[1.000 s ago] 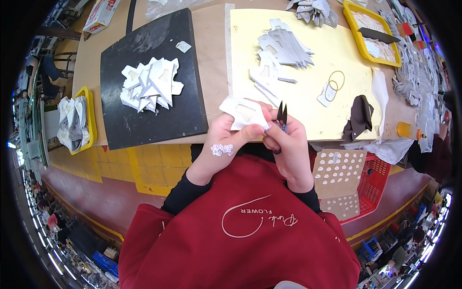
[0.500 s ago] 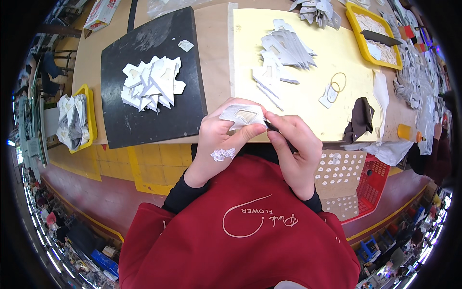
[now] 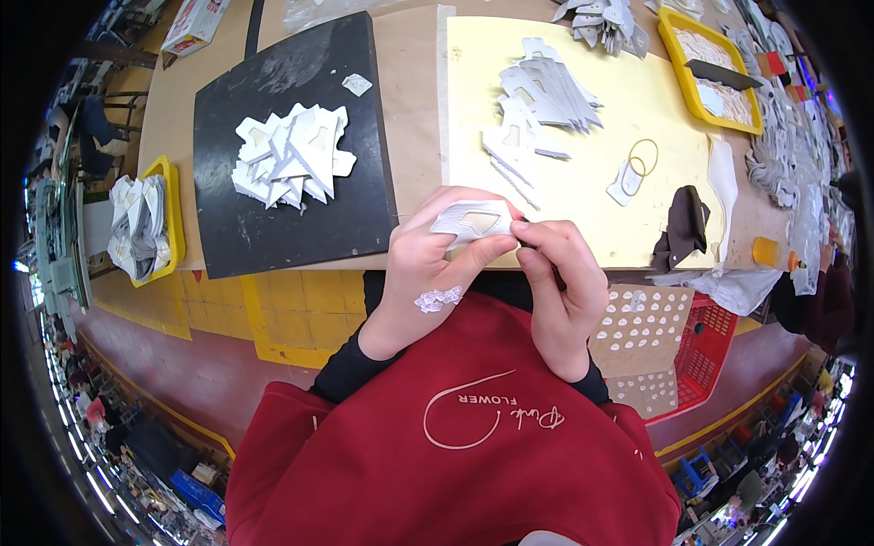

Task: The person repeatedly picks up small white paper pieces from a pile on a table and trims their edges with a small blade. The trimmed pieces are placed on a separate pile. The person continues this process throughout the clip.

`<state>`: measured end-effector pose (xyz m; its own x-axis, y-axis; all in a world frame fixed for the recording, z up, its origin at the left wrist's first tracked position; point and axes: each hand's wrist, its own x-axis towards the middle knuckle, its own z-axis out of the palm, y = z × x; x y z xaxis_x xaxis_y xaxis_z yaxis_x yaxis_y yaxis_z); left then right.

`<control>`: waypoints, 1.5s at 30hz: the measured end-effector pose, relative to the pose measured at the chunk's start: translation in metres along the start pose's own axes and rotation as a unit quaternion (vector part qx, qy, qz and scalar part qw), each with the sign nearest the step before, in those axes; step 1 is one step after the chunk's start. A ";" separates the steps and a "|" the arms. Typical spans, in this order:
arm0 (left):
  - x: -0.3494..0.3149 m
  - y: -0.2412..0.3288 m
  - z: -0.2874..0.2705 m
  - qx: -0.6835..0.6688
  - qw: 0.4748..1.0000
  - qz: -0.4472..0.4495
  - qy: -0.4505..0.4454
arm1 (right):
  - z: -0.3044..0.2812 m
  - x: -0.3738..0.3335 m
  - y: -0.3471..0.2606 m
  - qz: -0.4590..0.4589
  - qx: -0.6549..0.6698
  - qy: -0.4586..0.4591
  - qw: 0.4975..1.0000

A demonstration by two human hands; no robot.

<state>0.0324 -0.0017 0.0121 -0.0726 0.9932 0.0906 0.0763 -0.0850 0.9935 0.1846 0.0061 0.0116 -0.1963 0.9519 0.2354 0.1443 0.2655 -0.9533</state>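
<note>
My left hand (image 3: 423, 257) is closed on a white cut piece (image 3: 452, 221) with a cream inset, thumb along its near edge. It is held up in front of me at the table's near edge. My right hand (image 3: 566, 284) is at the piece's right end, with thumb and fingers pinched on a slim dark tool (image 3: 524, 244), most of it hidden by the fingers. A crumpled whitish patch (image 3: 439, 298) clings to the back of my left hand. Similar white pieces (image 3: 296, 155) lie heaped on a black board (image 3: 355, 214) at the left.
On the pale yellow sheet (image 3: 583, 223) are fanned grey-white pieces (image 3: 551, 96), a rubber band (image 3: 644, 150) and a dark cloth (image 3: 685, 227). Yellow trays (image 3: 173, 196) stand left and far right (image 3: 692, 100). A red basket (image 3: 715, 337) and dotted cardboard (image 3: 637, 341) sit below, right.
The white piece and my left hand have shifted slightly to the right. Less of the dark tool shows between my right fingers.
</note>
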 end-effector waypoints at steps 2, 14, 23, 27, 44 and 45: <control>0.000 0.001 0.003 -0.023 1.000 -0.009 0.002 | -0.002 -0.003 0.001 0.077 0.071 -0.005 0.994; 0.004 -0.008 -0.003 0.043 0.999 0.030 -0.010 | -0.005 0.003 0.009 0.021 0.021 -0.040 0.999; 0.002 -0.007 0.001 0.007 1.000 0.007 0.002 | -0.002 0.000 0.003 0.169 0.191 -0.015 0.967; 0.001 -0.008 -0.001 0.045 0.999 0.020 0.005 | -0.006 0.001 0.004 0.153 0.119 -0.060 0.979; 0.014 -0.033 -0.002 0.226 0.974 0.011 -0.009 | 0.002 -0.004 0.014 0.013 0.128 -0.050 0.990; 0.015 -0.032 -0.003 0.244 0.969 0.036 -0.001 | 0.010 -0.003 0.010 -0.095 -0.019 -0.056 0.994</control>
<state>0.0257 0.0154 -0.0184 -0.0472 0.9863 0.1579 0.5426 -0.1074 0.8331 0.1769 0.0045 -0.0006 -0.3291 0.8616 0.3864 0.1309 0.4469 -0.8849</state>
